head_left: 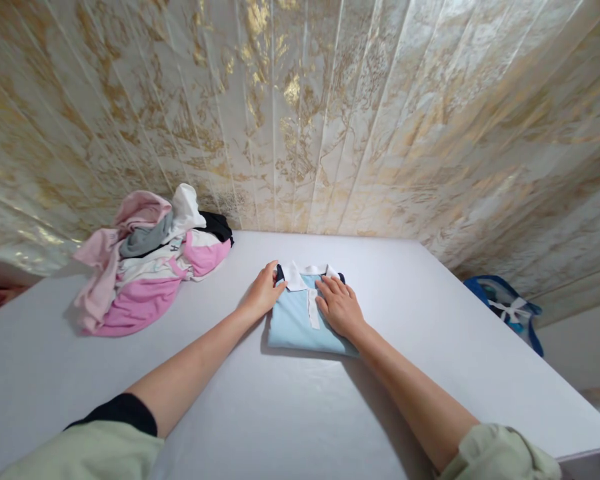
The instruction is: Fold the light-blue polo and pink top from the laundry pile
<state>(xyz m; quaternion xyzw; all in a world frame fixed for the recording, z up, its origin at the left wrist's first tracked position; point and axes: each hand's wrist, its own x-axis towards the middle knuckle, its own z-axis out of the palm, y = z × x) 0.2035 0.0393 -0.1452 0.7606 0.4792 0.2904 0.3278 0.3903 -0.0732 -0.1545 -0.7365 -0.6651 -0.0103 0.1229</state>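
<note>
A light blue polo shirt (pixel 295 330) with a white collar and white placket lies folded into a compact rectangle in front of me. Dark navy fabric peeks out at its upper corners. At the upper left corner, my left hand (pixel 266 291) grips the shirt's edge, thumb over the top beside the collar. The ends of some of its fingers are hard to make out at the edge. My right hand (pixel 341 308) lies flat on the upper right part of the shirt, fingers stretched towards the collar.
On the left of the white table (pixel 220 413) sits a loose heap of clothes (pixel 147 303) in pink, white, grey and black. Past the right edge is a blue-trimmed see-through bag (pixel 505 310). A gold-patterned curtain (pixel 300 133) hangs behind the table.
</note>
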